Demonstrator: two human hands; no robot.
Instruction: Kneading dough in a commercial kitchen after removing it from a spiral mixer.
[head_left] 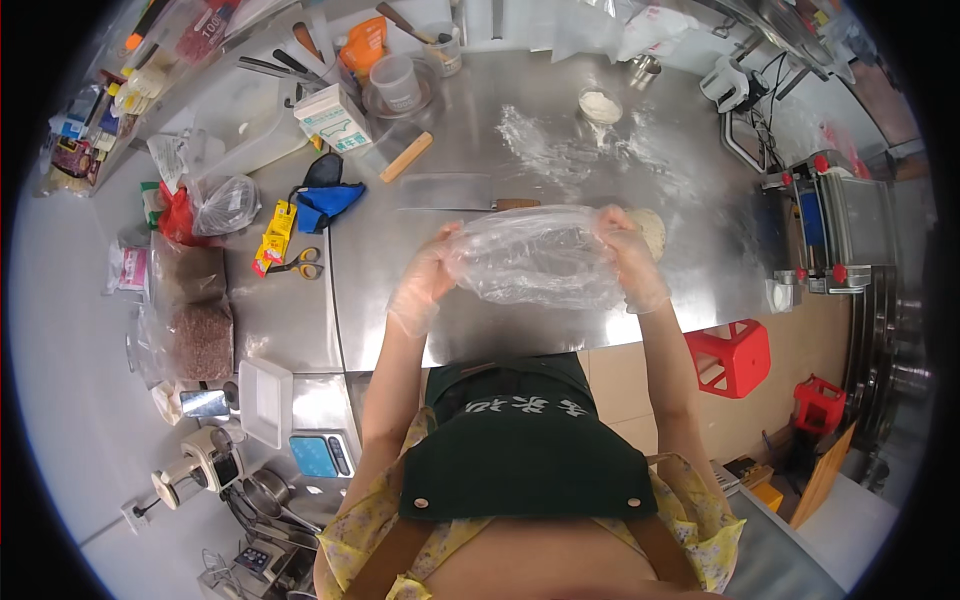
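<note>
Between my two hands a clear plastic bag (535, 260) is stretched out above the near part of the steel table (470, 130). My left hand (425, 280), in a thin see-through glove, pinches its left end. Gloved the same way, my right hand (632, 262) grips the other end. A pale lump of dough (648, 235) lies on the table just beyond my right hand, partly hidden by it. Behind the bag rests a cleaver (450, 192) with a wooden handle, the handle's lower edge close to the plastic.
Flour is smeared around a small bowl of flour (600, 108) at the back. A rolling pin (406, 157), a carton (332, 118) and scissors (300, 264) lie to the left. At the right stands a roller machine (825, 225). A red stool (730, 358) is below the table edge.
</note>
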